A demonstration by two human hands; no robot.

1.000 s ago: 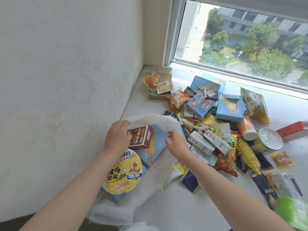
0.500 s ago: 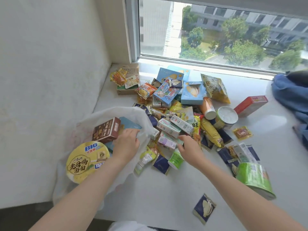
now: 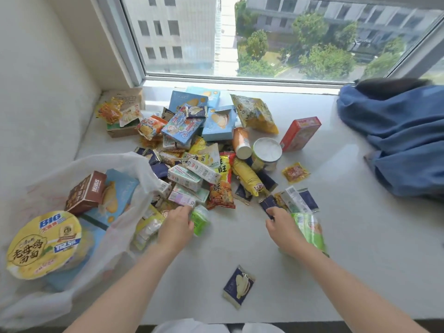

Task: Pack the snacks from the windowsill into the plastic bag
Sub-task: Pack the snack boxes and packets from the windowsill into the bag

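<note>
Since the earlier frame the left hand [image 3: 176, 228] has left the plastic bag [image 3: 134, 164] and now grasps a small green bottle [image 3: 200, 219], its long axis toward 1 o'clock. The right hand [image 3: 283, 228] clasps a green canister [image 3: 310, 230] lying toward 11 o'clock. The white bag gapes at 9 o'clock; bare windowsill [image 3: 348, 248] lies at 4 o'clock.

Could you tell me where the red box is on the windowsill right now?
The red box lies toward the right of the snack pile, just right of the white-lidded tub, with the blue cloth farther right.
</note>
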